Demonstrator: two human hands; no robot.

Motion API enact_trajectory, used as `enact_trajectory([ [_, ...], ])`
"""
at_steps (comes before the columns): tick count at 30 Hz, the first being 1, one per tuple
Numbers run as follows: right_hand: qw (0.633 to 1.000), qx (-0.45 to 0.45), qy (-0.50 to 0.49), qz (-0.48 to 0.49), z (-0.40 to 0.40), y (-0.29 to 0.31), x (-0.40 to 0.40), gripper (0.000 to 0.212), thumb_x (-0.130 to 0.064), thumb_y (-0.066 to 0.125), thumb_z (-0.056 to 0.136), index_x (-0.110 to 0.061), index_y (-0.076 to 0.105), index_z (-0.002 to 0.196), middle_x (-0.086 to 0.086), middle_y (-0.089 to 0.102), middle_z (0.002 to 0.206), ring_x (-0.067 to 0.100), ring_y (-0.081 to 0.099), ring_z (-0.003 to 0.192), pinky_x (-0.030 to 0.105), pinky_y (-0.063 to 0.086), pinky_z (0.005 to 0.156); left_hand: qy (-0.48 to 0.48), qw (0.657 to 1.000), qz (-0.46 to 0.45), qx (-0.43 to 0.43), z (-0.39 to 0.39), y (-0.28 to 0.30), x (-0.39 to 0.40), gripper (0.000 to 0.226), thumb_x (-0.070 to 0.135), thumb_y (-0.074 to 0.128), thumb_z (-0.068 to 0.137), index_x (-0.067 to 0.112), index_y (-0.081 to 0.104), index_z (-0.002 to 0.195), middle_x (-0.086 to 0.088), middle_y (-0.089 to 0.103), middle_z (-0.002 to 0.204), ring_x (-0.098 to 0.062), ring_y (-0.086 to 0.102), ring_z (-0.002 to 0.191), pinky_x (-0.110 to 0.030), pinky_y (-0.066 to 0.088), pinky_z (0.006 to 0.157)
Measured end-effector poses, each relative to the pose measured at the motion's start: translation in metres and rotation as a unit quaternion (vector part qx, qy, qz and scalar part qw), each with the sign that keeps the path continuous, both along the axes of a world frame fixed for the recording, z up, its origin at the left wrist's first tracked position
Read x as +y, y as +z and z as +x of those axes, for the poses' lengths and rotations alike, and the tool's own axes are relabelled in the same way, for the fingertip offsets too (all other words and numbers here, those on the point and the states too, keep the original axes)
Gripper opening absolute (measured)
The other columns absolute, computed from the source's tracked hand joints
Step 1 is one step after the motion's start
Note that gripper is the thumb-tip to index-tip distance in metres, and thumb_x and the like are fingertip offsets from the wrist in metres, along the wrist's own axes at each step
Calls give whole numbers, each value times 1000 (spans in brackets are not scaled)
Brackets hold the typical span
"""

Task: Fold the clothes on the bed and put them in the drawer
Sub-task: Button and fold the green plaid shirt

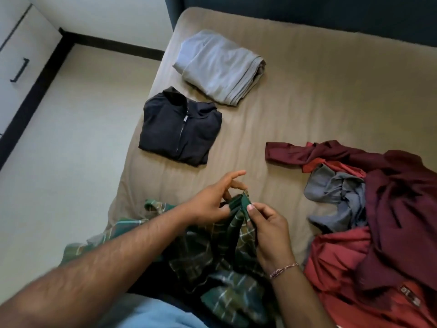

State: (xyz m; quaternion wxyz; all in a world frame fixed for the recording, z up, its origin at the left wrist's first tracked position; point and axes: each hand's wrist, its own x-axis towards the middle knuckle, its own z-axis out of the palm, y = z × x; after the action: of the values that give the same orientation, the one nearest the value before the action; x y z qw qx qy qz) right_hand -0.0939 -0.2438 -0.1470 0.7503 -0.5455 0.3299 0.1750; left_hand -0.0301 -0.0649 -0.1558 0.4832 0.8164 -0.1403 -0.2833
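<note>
A: What fills the frame, biggest first?

B: The bed (307, 95), its tan sheet running from top centre down to the lower right. At the far left edge stands a white drawer unit (14, 55) with a dark handle, apart from the bed across a strip of floor.

A: And the clothes?

B: Lower right, an unfolded heap (378, 221) of maroon, red and grey garments. Upper centre, a folded grey garment (217, 67). Just below and left of it, close by but apart, a folded dark zip jacket (179, 129). Bottom centre, the green plaid shirt (212, 256), loose and rumpled at the near edge of the bed.

A: The hands?

B: Both are on the shirt's upper edge, mid-frame. The left hand (212, 200) has its forefinger stretched forward while the thumb and lower fingers seem to pinch a dark green fold. The right hand (269, 228) pinches the same edge between thumb and curled fingers; a thin bracelet (283, 269) sits on that wrist.

A: Which step is this?

B: I'd judge the folding stage, third garment: finding or straightening an edge, perhaps the collar or placket; I cannot tell which. Nothing appears to be in the drawer yet.

A: Next?

B: Probably spreading the shirt flat on the bare sheet ahead, with seams aligned before the first fold.
</note>
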Motion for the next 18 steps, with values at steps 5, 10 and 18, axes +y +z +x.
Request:
enact_trajectory([
  [5,1000,8,-13,-27,8,-18,-8,9,-11,69,97,-7,77,94,23,73,90,29,64,81,45,55,83,-5,964,233,-126,2,-25,16,38,10,61,91,23,68,126,2,64,119,-22,65,107,-35,53,93],
  [10,997,-12,14,-79,-3,-46,-6,8,-17,78,91,-12,77,84,24,76,94,31,68,82,51,58,85,150,947,244,-146,-2,-58,36,12,17,68,92,19,76,101,2,75,97,-21,69,93,-34,54,83],
  [18,982,-82,107,-129,-43,-59,0,21,-27,81,77,-8,75,82,12,72,78,21,62,70,32,52,67,282,951,8,-130,-18,-81,62,14,14,66,93,23,76,99,4,72,95,-7,67,88,-21,52,81],
])
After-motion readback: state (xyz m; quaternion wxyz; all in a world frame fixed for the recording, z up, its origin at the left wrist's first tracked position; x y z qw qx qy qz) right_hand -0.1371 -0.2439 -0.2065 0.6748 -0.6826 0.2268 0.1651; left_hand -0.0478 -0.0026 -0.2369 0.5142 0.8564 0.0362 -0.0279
